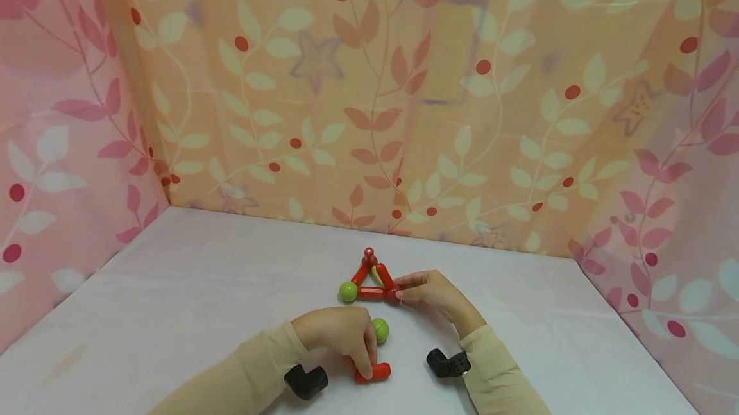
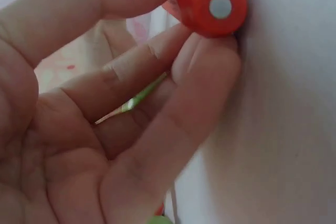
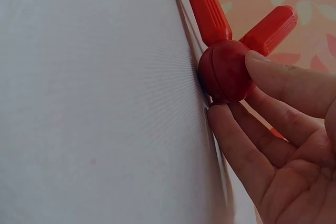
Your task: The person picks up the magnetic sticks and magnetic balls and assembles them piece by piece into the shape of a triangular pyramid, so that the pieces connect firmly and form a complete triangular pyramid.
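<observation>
My left hand (image 1: pixel 340 331) reaches down and pinches a red rod (image 1: pixel 378 372) near the front of the table. In the left wrist view the end of that rod (image 2: pixel 202 22) shows a round silvery disc. A loose green ball (image 1: pixel 380 331) lies just beyond these fingers. Farther back, my right hand (image 1: pixel 435 293) grips a dark red ball (image 3: pixel 223 72) between thumb and fingers. This ball is one corner of a triangle of red rods (image 1: pixel 371 292). A green ball (image 1: pixel 348 292) forms the left corner, and a short red rod rises from the held ball.
At the triangle's far corner a red piece (image 1: pixel 369 254) stands up, and part of another green ball shows behind the rods. Black wrist straps (image 1: pixel 447 364) sit on both forearms. A white cloth (image 1: pixel 202 287) covers the table, with patterned curtains (image 1: pixel 375 94) around it.
</observation>
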Tool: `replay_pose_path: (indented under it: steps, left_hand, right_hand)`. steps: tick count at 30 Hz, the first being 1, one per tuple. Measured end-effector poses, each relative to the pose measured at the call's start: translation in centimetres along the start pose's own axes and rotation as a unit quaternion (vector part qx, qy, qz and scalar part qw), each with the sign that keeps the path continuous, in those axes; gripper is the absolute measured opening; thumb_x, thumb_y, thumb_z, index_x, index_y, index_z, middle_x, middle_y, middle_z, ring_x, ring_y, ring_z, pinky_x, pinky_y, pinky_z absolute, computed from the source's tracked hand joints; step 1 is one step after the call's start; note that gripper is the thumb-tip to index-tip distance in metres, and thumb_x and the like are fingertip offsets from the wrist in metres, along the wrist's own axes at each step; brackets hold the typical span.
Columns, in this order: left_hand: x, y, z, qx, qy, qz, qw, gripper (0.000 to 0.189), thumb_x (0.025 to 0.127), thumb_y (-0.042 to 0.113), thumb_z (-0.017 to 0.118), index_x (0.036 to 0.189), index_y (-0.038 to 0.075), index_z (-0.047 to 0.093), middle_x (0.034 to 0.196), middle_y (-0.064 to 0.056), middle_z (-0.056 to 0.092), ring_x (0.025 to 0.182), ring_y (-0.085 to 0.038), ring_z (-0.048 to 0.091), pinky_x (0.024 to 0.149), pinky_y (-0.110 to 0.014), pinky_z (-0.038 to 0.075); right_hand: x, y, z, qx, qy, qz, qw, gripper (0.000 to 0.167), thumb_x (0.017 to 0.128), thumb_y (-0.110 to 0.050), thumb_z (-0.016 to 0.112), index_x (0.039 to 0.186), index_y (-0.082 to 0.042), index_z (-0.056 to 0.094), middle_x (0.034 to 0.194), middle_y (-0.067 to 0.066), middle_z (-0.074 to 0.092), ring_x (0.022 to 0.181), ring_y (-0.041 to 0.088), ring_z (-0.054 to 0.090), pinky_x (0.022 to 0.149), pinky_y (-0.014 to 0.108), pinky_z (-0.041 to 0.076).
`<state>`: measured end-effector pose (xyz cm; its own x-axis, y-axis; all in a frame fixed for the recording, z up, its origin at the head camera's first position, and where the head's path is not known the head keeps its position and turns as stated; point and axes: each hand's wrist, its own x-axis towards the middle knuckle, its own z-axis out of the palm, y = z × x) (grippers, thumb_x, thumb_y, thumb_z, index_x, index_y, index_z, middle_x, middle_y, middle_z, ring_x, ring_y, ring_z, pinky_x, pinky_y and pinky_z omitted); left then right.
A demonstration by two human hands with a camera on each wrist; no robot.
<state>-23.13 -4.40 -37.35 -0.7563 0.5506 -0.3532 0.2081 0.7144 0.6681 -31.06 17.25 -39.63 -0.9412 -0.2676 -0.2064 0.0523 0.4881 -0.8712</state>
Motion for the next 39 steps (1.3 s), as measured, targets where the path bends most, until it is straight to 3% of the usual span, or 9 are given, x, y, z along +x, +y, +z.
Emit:
replay_pose_path:
  steps: [4, 9, 13, 18, 24, 32, 39]
  left_hand:
    - [0.0, -0.5, -0.9, -0.032, 0.005, 0.012, 0.9994, 0.006, 0.076, 0.009, 0.083, 0.079, 0.011, 0.078, 0.073, 0.005, 0.066, 0.076, -0.009, 0.053, 0.066, -0.024, 0.042]
    - [0.0, -1.2, -3.0, -0.115, 0.025, 0.018, 0.9929, 0.007, 0.080, 0.011, 0.081, 0.086, 0.012, 0.077, 0.084, 0.001, 0.072, 0.084, -0.014, 0.060, 0.075, -0.028, 0.053]
    - [0.2, -2.0, -4.7, -0.159, 0.100, 0.022, 0.9819, 0.013, 0.082, 0.015, 0.080, 0.093, 0.011, 0.075, 0.089, 0.000, 0.074, 0.087, -0.016, 0.063, 0.080, -0.032, 0.053]
    - [1.0, -3.3, -5.8, -0.179, 0.213, 0.013, 0.9605, 0.017, 0.083, 0.023, 0.080, 0.098, 0.015, 0.075, 0.093, 0.002, 0.074, 0.091, -0.014, 0.064, 0.088, -0.038, 0.050]
    - [2.1, -4.4, -5.7, -0.183, 0.286, 0.004, 0.9406, 0.019, 0.084, 0.023, 0.080, 0.101, 0.016, 0.075, 0.100, 0.003, 0.074, 0.099, -0.015, 0.064, 0.093, -0.040, 0.052]
    - [2.7, -4.9, -5.4, -0.173, 0.327, -0.004, 0.9289, 0.020, 0.082, 0.020, 0.081, 0.100, 0.013, 0.076, 0.098, 0.000, 0.076, 0.096, -0.016, 0.066, 0.086, -0.034, 0.053]
    - [3.2, -5.0, -5.0, -0.185, 0.311, -0.017, 0.9319, 0.018, 0.080, 0.019, 0.083, 0.096, 0.014, 0.077, 0.095, 0.002, 0.075, 0.093, -0.015, 0.065, 0.087, -0.034, 0.053]
  right_hand:
    - [0.0, 0.2, 0.0, 0.001, -0.001, -0.003, 1.0000, 0.034, 0.086, -0.016, 0.076, 0.117, -0.004, 0.072, 0.111, 0.008, 0.075, 0.090, 0.011, 0.065, 0.087, 0.030, 0.054]
    - [0.0, 0.2, -0.1, 0.001, -0.005, -0.010, 0.9999, 0.034, 0.086, -0.017, 0.076, 0.118, -0.004, 0.072, 0.111, 0.008, 0.075, 0.090, 0.010, 0.065, 0.085, 0.028, 0.054]
    - [0.0, 0.3, -0.1, -0.001, -0.007, -0.014, 0.9999, 0.033, 0.087, -0.016, 0.074, 0.118, -0.005, 0.072, 0.110, 0.008, 0.075, 0.089, 0.011, 0.064, 0.083, 0.027, 0.052]
    - [0.0, 0.3, -0.1, -0.001, -0.005, -0.015, 0.9999, 0.035, 0.086, -0.018, 0.075, 0.117, -0.005, 0.072, 0.108, 0.006, 0.075, 0.088, 0.011, 0.063, 0.081, 0.025, 0.050]
    - [-0.1, 0.2, 0.2, -0.002, 0.011, -0.005, 0.9999, 0.033, 0.085, -0.017, 0.077, 0.116, -0.005, 0.073, 0.107, 0.006, 0.075, 0.087, 0.012, 0.063, 0.079, 0.025, 0.050]
    - [-0.1, 0.0, 0.5, 0.001, 0.022, 0.007, 0.9997, 0.030, 0.084, -0.017, 0.078, 0.113, -0.006, 0.075, 0.105, 0.007, 0.076, 0.087, 0.012, 0.066, 0.082, 0.028, 0.055]
    - [-0.2, -0.1, 0.3, -0.008, 0.014, 0.006, 0.9998, 0.031, 0.084, -0.017, 0.078, 0.112, -0.007, 0.075, 0.102, 0.006, 0.077, 0.086, 0.012, 0.065, 0.080, 0.027, 0.053]
